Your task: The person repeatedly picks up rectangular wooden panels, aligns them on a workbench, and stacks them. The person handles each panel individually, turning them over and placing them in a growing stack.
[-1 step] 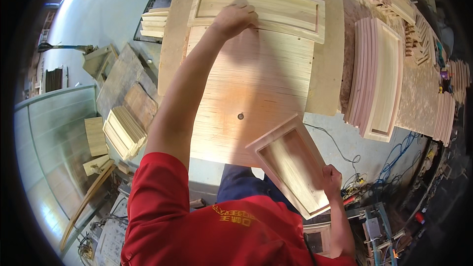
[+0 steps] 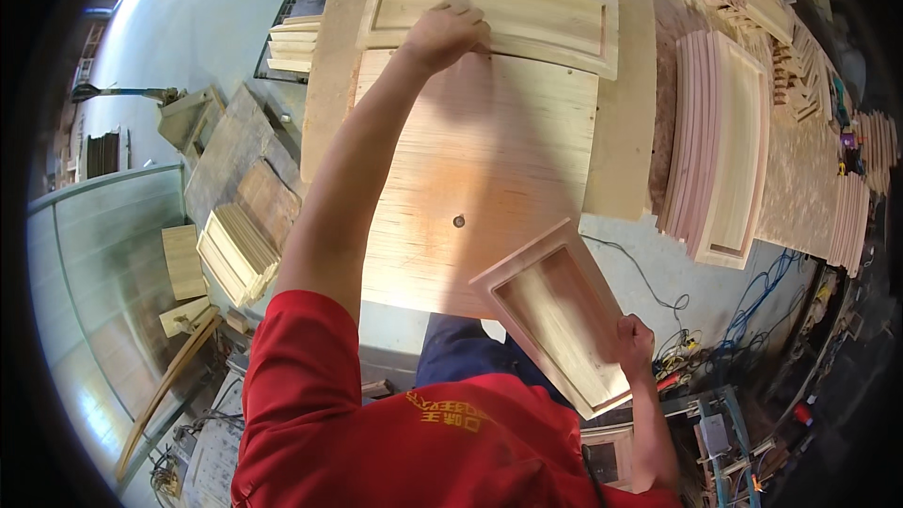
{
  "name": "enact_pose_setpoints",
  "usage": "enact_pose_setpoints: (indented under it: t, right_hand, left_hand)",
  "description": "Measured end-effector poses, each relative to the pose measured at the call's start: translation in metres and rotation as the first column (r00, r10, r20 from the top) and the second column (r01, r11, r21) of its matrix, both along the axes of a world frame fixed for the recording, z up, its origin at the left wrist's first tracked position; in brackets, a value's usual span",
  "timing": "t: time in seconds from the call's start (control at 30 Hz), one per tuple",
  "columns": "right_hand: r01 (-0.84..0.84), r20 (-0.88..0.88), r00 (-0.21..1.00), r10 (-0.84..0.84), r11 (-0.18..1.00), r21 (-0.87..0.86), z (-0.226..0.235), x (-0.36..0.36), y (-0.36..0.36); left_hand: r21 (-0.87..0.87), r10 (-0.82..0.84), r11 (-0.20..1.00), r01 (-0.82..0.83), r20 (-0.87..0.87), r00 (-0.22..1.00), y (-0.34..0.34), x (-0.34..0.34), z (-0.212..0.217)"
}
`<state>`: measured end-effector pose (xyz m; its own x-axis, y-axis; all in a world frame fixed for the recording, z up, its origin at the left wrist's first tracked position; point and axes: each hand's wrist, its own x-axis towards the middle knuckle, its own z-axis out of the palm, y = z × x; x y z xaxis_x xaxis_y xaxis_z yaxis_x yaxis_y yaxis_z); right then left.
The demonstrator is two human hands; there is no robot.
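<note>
left hand (image 2: 450,36) at far framed panel (image 2: 536,23) on table (image 2: 623,127), cannot tell if gripping; right hand (image 2: 635,343) clasping edge of slanted panel (image 2: 562,320).

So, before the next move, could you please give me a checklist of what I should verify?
1. Right hand grips the held panel: ok.
2. Far panel lies on the table: ok.
3. Left hand touches the far panel: cannot tell.
4. Held panel rests fully on the table: not ok, mostly beyond the near edge.
5. Floor right of the table free of cables: not ok, a black cable lies there.
</note>
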<state>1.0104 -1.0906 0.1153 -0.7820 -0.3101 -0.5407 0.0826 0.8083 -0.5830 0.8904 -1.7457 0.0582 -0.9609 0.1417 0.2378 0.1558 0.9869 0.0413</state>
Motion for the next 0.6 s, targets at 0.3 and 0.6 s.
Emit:
enact_pose_setpoints:
  t: [0.3,0.6]
  right_hand:
    - [0.043,-0.044,0.998,-0.041,0.998,0.043,0.017,0.025,0.014]
    - [0.042,-0.069,0.997,-0.042,0.999,-0.002,0.007,0.029,0.003]
  left_hand:
    - [0.030,0.014,0.999,-0.015,0.062,0.998,-0.018,-0.011,0.004]
    - [0.251,-0.050,0.968,0.011,0.150,0.987,0.058,0.071,0.031]
